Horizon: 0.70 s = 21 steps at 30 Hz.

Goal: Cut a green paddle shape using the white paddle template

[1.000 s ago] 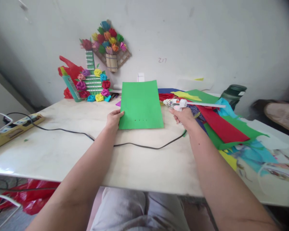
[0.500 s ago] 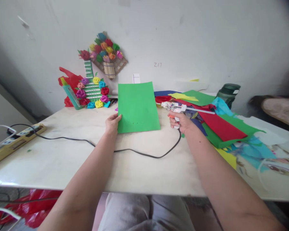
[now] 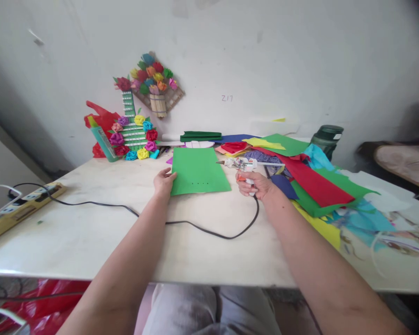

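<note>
A green sheet of paper or foam [image 3: 200, 167] is pinched at its lower left edge by my left hand [image 3: 165, 181], thumb over the top. A short row of small dark dots runs near its lower edge. My right hand [image 3: 254, 184] is wrapped round the handle of a white glue gun [image 3: 243, 164] with an orange trigger. The gun's nozzle points left over the right side of the green sheet, and a long glue stick juts from its back. From the handle a black cord [image 3: 209, 232] loops across the white table [image 3: 101, 242] under my left forearm.
Paper-flower crafts [image 3: 136, 132] lean at the wall beside a glue bottle [image 3: 104, 142]. Coloured sheets [image 3: 321, 181] pile up on the right, near a dark green bottle [image 3: 326, 139]. A yellow power strip [image 3: 24, 211] lies at the left edge.
The green sheet has tipped down from a more upright stance and now lies flatter, baring the things behind it. My right hand has brought the glue gun left and a little lower.
</note>
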Tool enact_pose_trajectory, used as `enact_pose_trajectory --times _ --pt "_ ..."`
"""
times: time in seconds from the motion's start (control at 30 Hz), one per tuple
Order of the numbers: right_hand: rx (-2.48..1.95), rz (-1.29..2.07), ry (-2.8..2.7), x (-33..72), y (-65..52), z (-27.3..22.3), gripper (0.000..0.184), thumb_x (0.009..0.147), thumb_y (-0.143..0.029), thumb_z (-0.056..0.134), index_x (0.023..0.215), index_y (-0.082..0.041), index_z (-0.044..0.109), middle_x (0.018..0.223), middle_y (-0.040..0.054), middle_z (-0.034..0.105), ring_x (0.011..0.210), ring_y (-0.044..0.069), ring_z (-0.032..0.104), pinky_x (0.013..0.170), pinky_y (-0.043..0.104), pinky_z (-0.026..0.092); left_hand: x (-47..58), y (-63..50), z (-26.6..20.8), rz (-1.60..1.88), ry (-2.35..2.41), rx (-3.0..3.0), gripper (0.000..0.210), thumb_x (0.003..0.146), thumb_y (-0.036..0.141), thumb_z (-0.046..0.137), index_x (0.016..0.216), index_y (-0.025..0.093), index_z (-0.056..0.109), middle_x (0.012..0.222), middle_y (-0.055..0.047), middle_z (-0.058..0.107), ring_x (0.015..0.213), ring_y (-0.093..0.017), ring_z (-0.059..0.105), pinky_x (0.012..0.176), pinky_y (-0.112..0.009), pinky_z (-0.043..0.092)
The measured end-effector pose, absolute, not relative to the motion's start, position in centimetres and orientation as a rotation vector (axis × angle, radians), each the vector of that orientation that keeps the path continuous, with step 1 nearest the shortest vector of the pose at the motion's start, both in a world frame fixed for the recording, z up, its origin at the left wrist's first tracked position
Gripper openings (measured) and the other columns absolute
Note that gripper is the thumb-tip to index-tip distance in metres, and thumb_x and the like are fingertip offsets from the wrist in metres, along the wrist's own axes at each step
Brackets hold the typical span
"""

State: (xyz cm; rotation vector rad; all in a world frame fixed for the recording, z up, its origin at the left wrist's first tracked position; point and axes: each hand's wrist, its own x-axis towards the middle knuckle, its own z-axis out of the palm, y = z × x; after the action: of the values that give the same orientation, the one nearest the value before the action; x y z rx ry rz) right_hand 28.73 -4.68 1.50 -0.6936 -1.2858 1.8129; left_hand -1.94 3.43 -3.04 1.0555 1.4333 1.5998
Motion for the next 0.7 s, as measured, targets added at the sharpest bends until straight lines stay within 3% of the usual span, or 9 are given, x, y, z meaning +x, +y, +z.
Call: enact_pose_trajectory --times 0.13,0.37,0.5,0.57,0.7 --pt "-0.675 1.802 -1.339 28.7 -5.0 1.7 0.015 0.071 -0.03 0.055 0.069 -0.016 0.053 0.038 -0.011 0.036 0.025 0.002 0.018 0.036 0.019 0.034 -1.5 2.9 -2.6 1.571 1.37 1.002 0.05 0.057 0.017 0.071 0.105 0.013 0.058 0.069 -0.003 0.06 0.053 -0.014 0.057 0.057 -0.029 0.048" --pt "-0.806 1.712 -1.358 28.5 -5.2 1.7 0.019 0.066 -0.034 0.058 0.066 -0.017 0.05 0.038 -0.0112 0.034 0.026 0.002 0.019 0.037 0.02 0.033 -0.7 1.2 -1.2 1.401 1.258 0.843 0.085 0.049 0.022 0.081 0.124 0.01 0.041 0.069 -0.006 0.062 0.052 -0.017 0.059 0.052 -0.032 0.048" --pt "-0.868 1.656 -1.299 28.1 -4.9 1.0 0.019 0.067 -0.033 0.06 0.069 -0.016 0.052 0.04 -0.0102 0.038 0.028 0.003 0.024 0.039 0.02 0.034 -0.3 0.7 -0.5 1.222 1.275 0.901 0.052 0.041 0.018 0.083 0.087 0.007 0.061 0.064 -0.009 0.063 0.051 -0.019 0.06 0.051 -0.031 0.049" --pt "-0.89 1.621 -1.258 27.8 -4.8 0.8 0.021 0.066 -0.033 0.062 0.071 -0.015 0.053 0.041 -0.0097 0.04 0.029 0.003 0.025 0.039 0.02 0.035 -0.3 0.7 -0.4 1.161 1.285 0.932 0.037 0.038 0.015 0.084 0.067 0.009 0.061 0.061 -0.009 0.063 0.05 -0.018 0.059 0.051 -0.031 0.05" --pt "-0.935 1.426 -1.148 27.3 -4.5 0.8 0.028 0.063 -0.037 0.065 0.076 -0.015 0.054 0.042 -0.0091 0.043 0.029 0.003 0.027 0.037 0.02 0.033 -0.5 0.7 -0.8 1.201 1.251 0.946 0.033 0.037 0.016 0.083 0.06 0.011 0.059 0.054 -0.006 0.061 0.045 -0.017 0.057 0.048 -0.031 0.049"
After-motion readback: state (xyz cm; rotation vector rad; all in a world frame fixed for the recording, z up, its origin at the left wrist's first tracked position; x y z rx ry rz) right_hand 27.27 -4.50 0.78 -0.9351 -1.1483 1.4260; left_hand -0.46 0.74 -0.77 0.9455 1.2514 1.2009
